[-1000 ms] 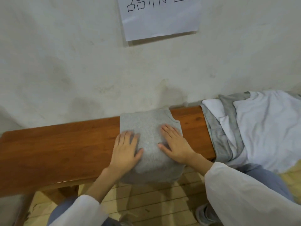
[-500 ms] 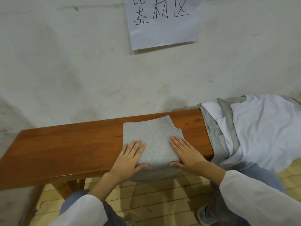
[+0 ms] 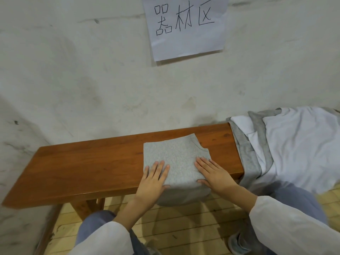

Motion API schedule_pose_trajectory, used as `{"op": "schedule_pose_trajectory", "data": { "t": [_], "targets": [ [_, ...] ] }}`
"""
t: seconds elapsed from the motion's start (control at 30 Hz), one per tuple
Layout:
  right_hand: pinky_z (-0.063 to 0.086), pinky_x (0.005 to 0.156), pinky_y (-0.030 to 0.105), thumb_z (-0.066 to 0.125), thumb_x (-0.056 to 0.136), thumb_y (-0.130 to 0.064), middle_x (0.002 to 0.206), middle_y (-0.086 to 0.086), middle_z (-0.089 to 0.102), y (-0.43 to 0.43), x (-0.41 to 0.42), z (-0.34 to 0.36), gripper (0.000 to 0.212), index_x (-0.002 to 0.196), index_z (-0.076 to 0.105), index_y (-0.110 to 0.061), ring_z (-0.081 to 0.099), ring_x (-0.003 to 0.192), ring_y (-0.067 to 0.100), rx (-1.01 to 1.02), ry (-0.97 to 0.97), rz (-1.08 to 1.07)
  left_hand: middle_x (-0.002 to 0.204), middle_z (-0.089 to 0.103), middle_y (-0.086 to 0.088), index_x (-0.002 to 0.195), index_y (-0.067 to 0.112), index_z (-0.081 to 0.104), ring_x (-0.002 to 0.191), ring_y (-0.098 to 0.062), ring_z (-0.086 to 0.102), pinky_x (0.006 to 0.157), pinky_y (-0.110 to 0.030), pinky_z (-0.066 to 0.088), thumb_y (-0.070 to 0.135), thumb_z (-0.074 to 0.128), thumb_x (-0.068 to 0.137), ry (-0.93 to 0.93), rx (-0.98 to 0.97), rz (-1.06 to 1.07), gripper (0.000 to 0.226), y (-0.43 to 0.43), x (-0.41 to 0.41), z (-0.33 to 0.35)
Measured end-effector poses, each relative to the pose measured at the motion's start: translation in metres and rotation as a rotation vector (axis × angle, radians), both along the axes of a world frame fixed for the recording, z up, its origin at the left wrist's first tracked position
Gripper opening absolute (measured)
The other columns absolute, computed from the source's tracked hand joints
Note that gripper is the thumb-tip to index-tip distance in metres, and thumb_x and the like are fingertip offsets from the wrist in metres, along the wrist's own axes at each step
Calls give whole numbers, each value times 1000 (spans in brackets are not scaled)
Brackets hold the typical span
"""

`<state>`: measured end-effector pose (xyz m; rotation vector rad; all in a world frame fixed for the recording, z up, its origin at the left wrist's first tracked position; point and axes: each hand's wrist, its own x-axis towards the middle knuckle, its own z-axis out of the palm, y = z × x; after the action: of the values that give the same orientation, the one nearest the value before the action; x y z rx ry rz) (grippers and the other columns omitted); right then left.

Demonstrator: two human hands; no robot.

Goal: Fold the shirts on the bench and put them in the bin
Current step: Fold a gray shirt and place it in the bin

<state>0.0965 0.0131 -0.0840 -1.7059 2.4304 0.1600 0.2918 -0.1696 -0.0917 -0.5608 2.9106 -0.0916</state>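
A folded grey shirt [image 3: 176,159] lies on the brown wooden bench [image 3: 88,168], its near end hanging over the front edge. My left hand [image 3: 153,178] rests flat on the shirt's left near corner, fingers straight. My right hand [image 3: 211,172] presses flat on its right near side, thumb at the bench edge. A heap of white and grey shirts [image 3: 287,150] covers the bench's right end. No bin is in view.
A pale wall [image 3: 92,80] runs directly behind the bench, with a paper sign [image 3: 185,26] taped on it. Below the bench is a yellow slatted floor [image 3: 184,229]. My knees in blue trousers sit close to the bench front.
Both hands have slid toward me along the grey shirt, from its middle to its near end at the bench edge. The camera has tilted up, showing more wall.
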Motion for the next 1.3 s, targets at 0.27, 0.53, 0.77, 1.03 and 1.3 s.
{"op": "schedule_pose_trajectory", "data": {
  "t": [0.27,0.53,0.77,1.03,1.3],
  "targets": [
    [33,60,24,58,92,-36,65,-5,45,-8,-15,83,34,64,45,-21,40,58,9,51,-426,-29,104,65,-4,107,16,65,95,-16,60,81,-25,42,41,48,96,61,652,39,32,-18,-9,86],
    [33,59,28,65,83,-12,56,-5,42,-38,-59,177,36,54,45,-19,40,55,11,-60,-441,-89,75,59,-2,79,0,63,62,0,51,63,-19,40,-2,52,78,-10,533,-125,11,-64,-63,191],
    [44,72,31,50,85,-3,92,7,68,-64,-78,224,23,97,69,-10,61,86,25,-436,-195,-156,80,62,-14,81,4,63,76,-28,56,58,-30,32,-15,42,72,279,243,-53,29,-84,-93,247],
    [27,114,30,43,95,-9,151,3,35,-29,-28,69,53,146,33,-21,34,138,20,-74,-170,-113,160,5,-3,152,23,11,147,-20,8,117,-27,5,-16,41,85,-24,235,-139,83,-33,-31,89],
    [28,112,27,48,93,-10,149,-2,38,-16,-11,53,47,140,44,-20,35,136,14,-45,-352,-157,158,10,7,148,31,26,146,-12,6,119,-33,8,29,48,96,-13,442,-136,56,-25,-10,51]
  ]
}}
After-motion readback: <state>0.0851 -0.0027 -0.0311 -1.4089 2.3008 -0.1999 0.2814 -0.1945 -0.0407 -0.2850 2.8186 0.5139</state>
